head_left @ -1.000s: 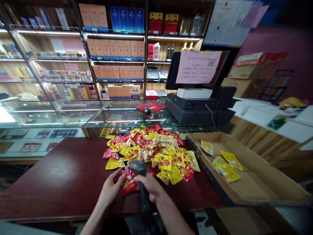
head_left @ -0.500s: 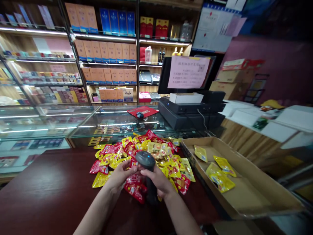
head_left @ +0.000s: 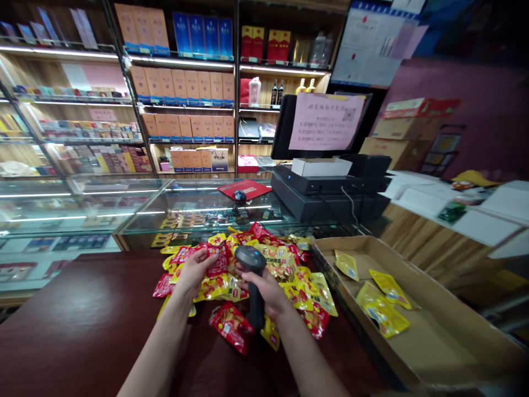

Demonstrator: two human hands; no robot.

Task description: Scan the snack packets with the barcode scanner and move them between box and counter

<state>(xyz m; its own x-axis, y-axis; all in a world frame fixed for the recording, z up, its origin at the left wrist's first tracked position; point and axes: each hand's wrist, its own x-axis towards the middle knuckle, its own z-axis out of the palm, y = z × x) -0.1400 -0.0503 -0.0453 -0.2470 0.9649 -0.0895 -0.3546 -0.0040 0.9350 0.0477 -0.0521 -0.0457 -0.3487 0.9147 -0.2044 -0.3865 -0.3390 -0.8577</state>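
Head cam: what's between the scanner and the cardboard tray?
Head view: the right hand holding the scanner, then yellow and red packets on the table.

black scanner [head_left: 257,306]: head uppermost | packet pile [head_left: 281,261]: loose, red and yellow | red packet [head_left: 218,261]: held at pile

Bare hands [head_left: 193,273], bare and apparently slim forearms [head_left: 157,342]

Looked forward and down from the person's head, behind left hand [head_left: 193,274] and right hand [head_left: 268,293]; sat near the dark tabletop [head_left: 82,325]. Faced across the glass counter [head_left: 190,194] toward the shelves [head_left: 182,61], farther off.
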